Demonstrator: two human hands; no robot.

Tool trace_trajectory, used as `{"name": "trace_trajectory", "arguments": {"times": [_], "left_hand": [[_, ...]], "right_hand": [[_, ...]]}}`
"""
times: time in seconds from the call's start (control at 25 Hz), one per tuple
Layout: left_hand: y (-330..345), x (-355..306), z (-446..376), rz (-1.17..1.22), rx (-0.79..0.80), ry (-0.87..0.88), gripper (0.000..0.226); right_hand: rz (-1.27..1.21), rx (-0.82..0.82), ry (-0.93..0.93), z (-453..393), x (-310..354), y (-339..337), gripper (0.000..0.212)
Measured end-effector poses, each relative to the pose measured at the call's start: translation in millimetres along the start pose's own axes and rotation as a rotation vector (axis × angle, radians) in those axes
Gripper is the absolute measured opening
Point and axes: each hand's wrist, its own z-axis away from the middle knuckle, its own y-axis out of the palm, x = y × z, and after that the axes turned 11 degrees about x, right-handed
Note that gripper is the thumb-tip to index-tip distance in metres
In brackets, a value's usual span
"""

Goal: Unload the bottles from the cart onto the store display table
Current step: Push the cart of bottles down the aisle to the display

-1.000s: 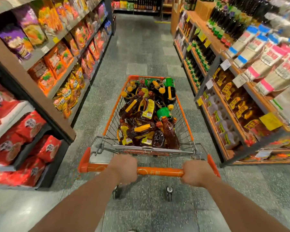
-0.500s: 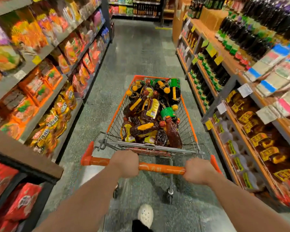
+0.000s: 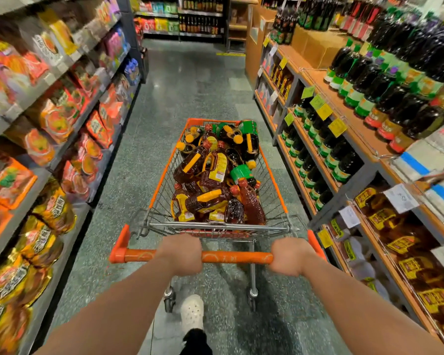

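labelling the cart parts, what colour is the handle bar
Orange, seen plainly in the head view: the handle bar.

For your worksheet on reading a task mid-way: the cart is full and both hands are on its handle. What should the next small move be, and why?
Probably push the cart further down the aisle. Both the left hand and the right hand grip the orange handle, the bottles all lie in the basket, and no display table is in view, so unloading cannot start here.

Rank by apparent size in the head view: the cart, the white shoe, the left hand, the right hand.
1. cart, by far the largest.
2-3. left hand and right hand look alike, so no ranking.
4. white shoe, slightly smaller, though farther from the camera.
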Motion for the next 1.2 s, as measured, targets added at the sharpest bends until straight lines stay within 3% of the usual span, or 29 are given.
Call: {"name": "trace_trajectory", "arguments": {"times": [0.6, 1.2], "left_hand": [[-283.7, 195.9, -310.9, -0.007, 0.04, 0.028, 0.015], [-511.0, 361.1, -580.4, 0.035, 0.035, -0.015, 0.017]], "right_hand": [[0.022, 0.019, 0.016, -306.6, -67.4, -336.1, 0.023], [0.025, -0.051, -0.032, -569.4, -133.2, -626.7, 0.028]]}}
